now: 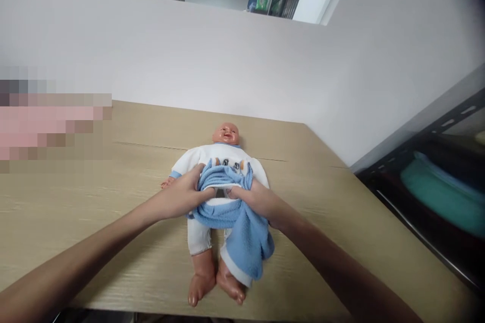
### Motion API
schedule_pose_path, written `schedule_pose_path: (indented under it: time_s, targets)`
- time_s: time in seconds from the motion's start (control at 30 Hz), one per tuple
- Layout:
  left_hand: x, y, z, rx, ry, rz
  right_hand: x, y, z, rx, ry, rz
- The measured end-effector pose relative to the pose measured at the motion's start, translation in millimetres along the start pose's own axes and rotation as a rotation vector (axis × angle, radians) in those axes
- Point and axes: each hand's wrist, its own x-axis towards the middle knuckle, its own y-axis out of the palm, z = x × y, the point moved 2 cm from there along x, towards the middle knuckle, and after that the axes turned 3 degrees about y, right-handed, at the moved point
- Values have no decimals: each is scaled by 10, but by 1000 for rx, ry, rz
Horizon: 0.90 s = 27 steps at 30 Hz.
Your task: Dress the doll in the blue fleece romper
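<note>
L hand [182, 197], R hand [253, 200] grip blue cloth [237, 219] on doll [226, 134]; feet at table [341, 202] edge; sides open.

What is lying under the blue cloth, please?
The belly and one thigh of the doll lie under the blue cloth; a strip of white suit shows between the left hand and right hand. The rest is covered.
</note>
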Motion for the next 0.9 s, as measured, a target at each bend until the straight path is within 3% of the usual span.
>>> schedule_pose_path:
  time_s: [0.17,0.47,0.63,0.77,0.9]
  targets:
    - [98,158,280,-34,-42,12,60,18,-198,-48,-71,-72]
    - [324,156,381,-112,-10,-24,263,-60,-285,-121,-11,-126]
    - [507,156,494,-132,23,-48,490,-161,-376,-220,-149,-220]
    - [655,146,536,-151,16,-119,612,-200,-314,-301,-143,-297]
    - [603,127,451,-176,15,-191,472,-177,-55,-644,-67,-406]
